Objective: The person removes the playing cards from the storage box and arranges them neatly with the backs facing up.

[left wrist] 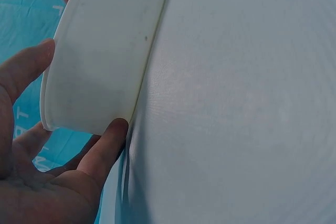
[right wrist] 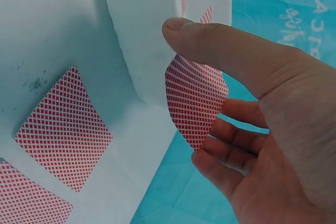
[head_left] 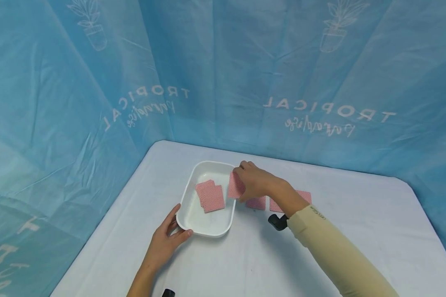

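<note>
A white plastic tray (head_left: 204, 225) with a raised rim stands on the table, left of centre. At its near left corner my left hand (head_left: 164, 245) grips it, thumb on the front side and fingers along the left. Inside lie overlapping playing cards (head_left: 213, 199), red-patterned backs up. My right hand (head_left: 255, 181) pinches another playing card (right wrist: 197, 103) above the tray's right rim; in the right wrist view the card looks bowed between thumb and fingers. Below that hand, a playing card (head_left: 257, 203) rests on the table, with more cards (head_left: 276, 206) to the right, partly hidden by the forearm.
A white cloth covers the table (head_left: 252, 264). Blue printed curtains (head_left: 230, 82) hang along its back and sides. A black object (head_left: 277, 222) shows beneath the right wrist, and another dark piece (head_left: 168, 293) sits at the bottom edge beside the left forearm.
</note>
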Demonstrator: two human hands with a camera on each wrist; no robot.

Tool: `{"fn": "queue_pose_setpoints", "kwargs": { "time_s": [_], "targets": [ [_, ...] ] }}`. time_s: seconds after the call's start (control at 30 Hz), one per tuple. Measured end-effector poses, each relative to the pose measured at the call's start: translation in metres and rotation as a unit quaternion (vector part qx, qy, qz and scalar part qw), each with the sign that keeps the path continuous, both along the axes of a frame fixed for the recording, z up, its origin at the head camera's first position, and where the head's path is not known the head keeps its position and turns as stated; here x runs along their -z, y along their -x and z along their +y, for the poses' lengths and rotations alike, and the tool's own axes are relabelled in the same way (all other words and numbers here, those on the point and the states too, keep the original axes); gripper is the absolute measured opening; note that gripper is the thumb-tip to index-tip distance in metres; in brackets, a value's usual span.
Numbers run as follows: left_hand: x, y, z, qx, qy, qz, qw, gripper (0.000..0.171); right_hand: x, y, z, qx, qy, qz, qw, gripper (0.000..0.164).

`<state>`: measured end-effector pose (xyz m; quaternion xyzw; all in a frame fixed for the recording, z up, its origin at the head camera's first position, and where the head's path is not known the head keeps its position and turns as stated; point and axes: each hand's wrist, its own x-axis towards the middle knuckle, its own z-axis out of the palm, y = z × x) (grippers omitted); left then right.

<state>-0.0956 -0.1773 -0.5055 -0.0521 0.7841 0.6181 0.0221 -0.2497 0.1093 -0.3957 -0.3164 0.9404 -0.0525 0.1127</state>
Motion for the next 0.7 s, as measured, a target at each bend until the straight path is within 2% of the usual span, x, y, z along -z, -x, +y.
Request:
{"fn": "queue_pose_setpoints", "kwargs": {
  "time_s": [0.37,0.7],
  "targets": [
    [0.001,0.000,-0.001,-0.003,-0.006,0.001,1.0000,0.086,0.009,0.001,0.013,0.008,0.015,-0.004,1.000,0.090],
    [0.000,0.000,0.000,-0.004,-0.012,-0.002,0.9999,0.084,0.020,0.000,0.040,0.022,0.022,-0.005,1.000,0.086]
  ]
}}
